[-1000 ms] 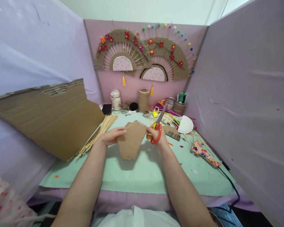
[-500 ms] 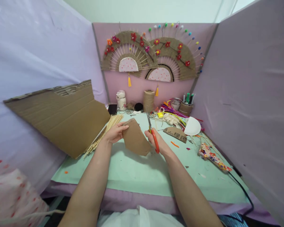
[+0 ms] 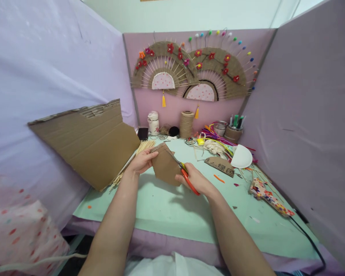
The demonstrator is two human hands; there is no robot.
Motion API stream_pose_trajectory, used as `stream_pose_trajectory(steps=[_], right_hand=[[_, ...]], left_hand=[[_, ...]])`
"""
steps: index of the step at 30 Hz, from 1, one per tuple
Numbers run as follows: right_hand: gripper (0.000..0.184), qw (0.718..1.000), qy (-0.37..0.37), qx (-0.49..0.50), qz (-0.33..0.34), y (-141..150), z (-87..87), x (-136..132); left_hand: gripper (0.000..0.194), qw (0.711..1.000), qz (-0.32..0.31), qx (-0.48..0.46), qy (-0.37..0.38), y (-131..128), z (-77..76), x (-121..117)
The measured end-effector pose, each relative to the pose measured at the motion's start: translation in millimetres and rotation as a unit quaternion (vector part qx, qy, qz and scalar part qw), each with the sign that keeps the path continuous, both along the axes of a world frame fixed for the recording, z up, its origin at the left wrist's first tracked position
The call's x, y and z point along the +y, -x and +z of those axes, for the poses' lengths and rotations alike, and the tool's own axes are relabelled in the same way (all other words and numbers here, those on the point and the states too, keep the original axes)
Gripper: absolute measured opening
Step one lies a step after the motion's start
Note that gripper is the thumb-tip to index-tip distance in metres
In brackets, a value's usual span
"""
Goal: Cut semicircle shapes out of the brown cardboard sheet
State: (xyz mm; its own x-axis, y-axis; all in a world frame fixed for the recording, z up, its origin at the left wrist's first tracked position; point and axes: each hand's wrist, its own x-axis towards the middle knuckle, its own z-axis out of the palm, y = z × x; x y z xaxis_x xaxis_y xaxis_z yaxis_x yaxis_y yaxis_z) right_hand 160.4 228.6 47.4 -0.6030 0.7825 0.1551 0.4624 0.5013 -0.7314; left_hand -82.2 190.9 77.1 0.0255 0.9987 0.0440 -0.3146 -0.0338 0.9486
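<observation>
My left hand pinches a small brown piece of cardboard by its upper left corner, holding it above the table. My right hand is closed round the red-and-yellow handles of a pair of scissors. The blades lie along the upper right edge of the cardboard piece, pointing up and left. My right thumb is close to the lower right part of the cardboard; whether it touches I cannot tell. A bundle of thin bamboo sticks lies just behind my left hand.
A large cardboard sheet leans on the left. A twine spool and a white bottle stand at the back. To the right lie a printed cardboard half-disc, a white half-disc and a flower-patterned glue gun with a cord.
The scissors have swung from pointing upward, apart from the cardboard, to lying along its upper right edge. My right hand has turned with them. The whole view has shifted slightly.
</observation>
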Motion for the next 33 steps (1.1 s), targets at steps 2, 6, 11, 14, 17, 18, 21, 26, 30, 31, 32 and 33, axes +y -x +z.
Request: stream_pose_trajectory(steps=[2, 6, 11, 14, 17, 18, 21, 26, 30, 31, 32, 33], right_hand=[[0.032, 1.0, -0.01, -0.009, -0.003, -0.4, 1.1, -1.6], [0.036, 0.999, -0.015, -0.034, -0.009, -1.4, 4.4, -4.6], [0.037, 0.999, 0.009, -0.041, -0.002, -2.5, 8.8, -7.1], [0.038, 0.999, 0.015, -0.04, 0.002, -2.0, 7.8, -6.4], [0.041, 0.999, 0.01, -0.043, -0.003, -0.5, 3.5, -4.3], [0.042, 0.999, 0.013, -0.041, -0.004, 0.0, 2.2, -3.9], [0.045, 0.999, 0.041, -0.012, 0.003, 1.2, 1.6, -5.7], [0.051, 0.993, 0.115, 0.016, 0.019, 3.0, 9.1, -13.9], [0.053, 0.991, 0.135, 0.015, 0.013, 5.0, 12.5, -18.0], [0.054, 0.991, 0.135, 0.015, 0.011, 5.4, 12.5, -18.5], [0.055, 0.991, 0.134, 0.014, 0.01, 5.9, 12.2, -19.0], [0.055, 0.991, 0.134, 0.013, 0.008, 6.3, 11.8, -19.3]], left_hand=[[0.05, 1.0, -0.009, -0.001, -0.005, 0.3, -1.1, 0.5], [0.051, 1.0, -0.01, 0.004, -0.002, -1.1, -1.7, 0.5], [0.049, 1.0, -0.016, 0.002, 0.003, -5.5, -1.3, 0.9], [0.044, 1.0, -0.005, -0.005, 0.007, -7.9, -2.4, 2.1], [0.04, 1.0, 0.001, -0.013, 0.003, -9.4, -3.6, 3.5], [0.04, 1.0, -0.001, -0.013, 0.001, -9.7, -3.9, 3.9], [0.04, 1.0, -0.001, -0.014, -0.004, -9.9, -4.2, 4.6], [0.039, 1.0, -0.002, -0.026, 0.005, -10.4, -3.3, 3.9], [0.039, 0.999, -0.002, -0.035, 0.012, -9.9, -4.2, 4.2], [0.038, 0.999, -0.001, -0.037, 0.011, -9.6, -4.8, 4.5], [0.037, 0.999, -0.001, -0.038, 0.008, -9.1, -5.6, 4.9], [0.037, 0.999, -0.002, -0.039, 0.005, -8.7, -6.3, 5.2]])
